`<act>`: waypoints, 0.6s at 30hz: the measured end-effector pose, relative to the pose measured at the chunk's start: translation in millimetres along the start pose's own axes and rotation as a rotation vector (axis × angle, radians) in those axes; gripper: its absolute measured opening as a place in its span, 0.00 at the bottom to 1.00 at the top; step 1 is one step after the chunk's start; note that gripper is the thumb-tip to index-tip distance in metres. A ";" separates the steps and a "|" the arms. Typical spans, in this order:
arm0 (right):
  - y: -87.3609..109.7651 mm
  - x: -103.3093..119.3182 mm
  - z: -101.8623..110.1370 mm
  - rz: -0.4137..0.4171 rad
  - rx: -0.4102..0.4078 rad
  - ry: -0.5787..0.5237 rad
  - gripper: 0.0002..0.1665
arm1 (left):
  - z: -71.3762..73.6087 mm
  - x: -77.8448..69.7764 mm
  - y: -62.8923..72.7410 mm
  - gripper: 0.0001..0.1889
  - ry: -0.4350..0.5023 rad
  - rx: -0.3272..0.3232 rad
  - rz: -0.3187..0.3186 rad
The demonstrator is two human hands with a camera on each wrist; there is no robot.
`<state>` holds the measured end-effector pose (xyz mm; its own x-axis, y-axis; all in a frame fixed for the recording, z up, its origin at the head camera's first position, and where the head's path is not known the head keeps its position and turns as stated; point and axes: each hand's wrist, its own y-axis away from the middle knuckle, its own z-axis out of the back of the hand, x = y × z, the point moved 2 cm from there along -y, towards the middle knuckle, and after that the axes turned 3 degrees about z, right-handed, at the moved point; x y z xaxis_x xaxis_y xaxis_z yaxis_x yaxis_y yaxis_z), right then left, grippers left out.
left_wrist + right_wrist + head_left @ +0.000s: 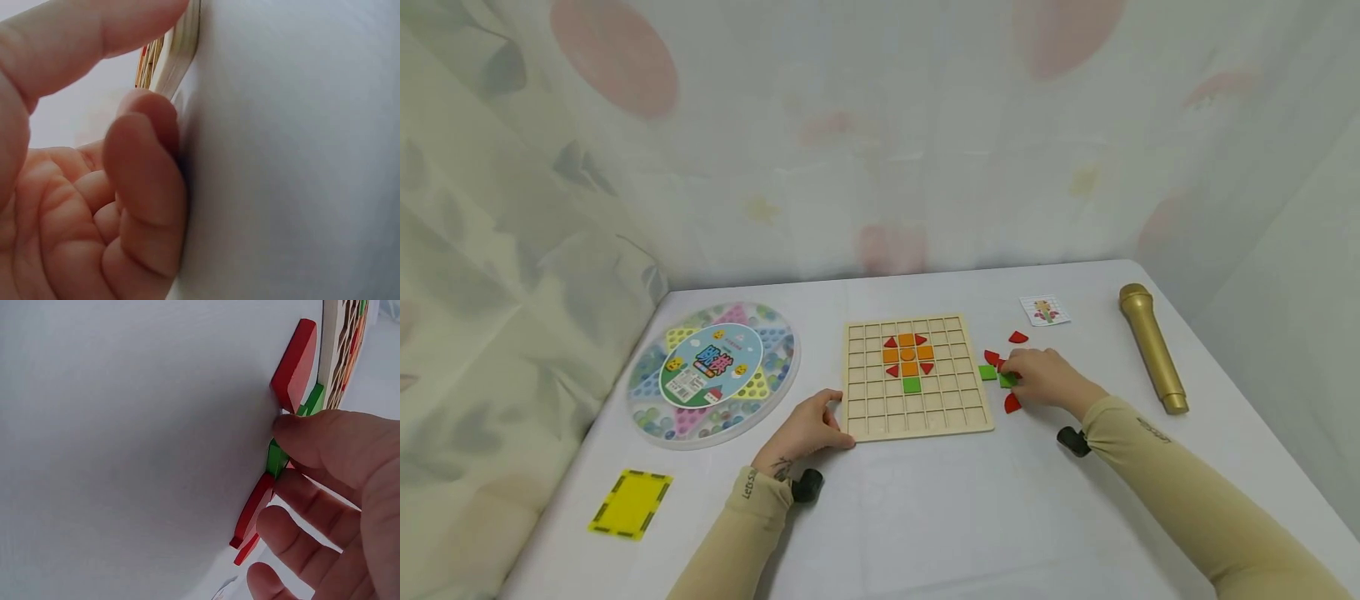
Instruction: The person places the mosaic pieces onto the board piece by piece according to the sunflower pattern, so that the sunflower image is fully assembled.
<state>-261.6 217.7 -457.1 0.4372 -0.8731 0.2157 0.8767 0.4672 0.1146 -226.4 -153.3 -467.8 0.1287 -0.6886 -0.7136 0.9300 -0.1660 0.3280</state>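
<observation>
A square wooden grid board (951, 414) lies on the white table. My left hand (805, 429) holds its near left corner, thumb at the front edge and fingers at the left side; in the left wrist view the thumb meets the board's edge (181, 47). Orange pieces form a cross on the board around an orange round piece (907, 354), with small red pieces at the corners and a green square (912, 385) below. Right of the board, my right hand (1048, 379) pinches a green square tile (277, 459) between thumb and fingers, partly hidden by them.
Loose red pieces (1012, 403) and another green tile (987, 372) lie around the right hand. Behind them is a pattern card (1045, 311), with a gold microphone (1153, 350) at far right. A round marble game box (711, 375) and a yellow frame (631, 504) lie left.
</observation>
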 end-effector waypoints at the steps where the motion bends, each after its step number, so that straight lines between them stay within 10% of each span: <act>1: -0.2 0.6 0.3 -0.001 0.004 -0.011 0.15 | 0.1 0.0 0.0 0.43 -0.001 -0.001 -0.002; 10: -3.2 14.1 10.9 -0.011 -0.064 -0.087 0.11 | 0.4 1.1 0.0 0.43 0.014 0.006 -0.006; 18: -23.9 81.2 12.4 0.126 -0.073 -0.178 0.11 | 2.2 0.4 1.0 0.43 -0.001 0.000 -0.004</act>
<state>-249.6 137.3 -430.3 0.5079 -0.7671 0.3918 0.8323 0.5543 0.0064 -226.2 -155.2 -466.5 0.1244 -0.6886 -0.7144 0.9306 -0.1689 0.3248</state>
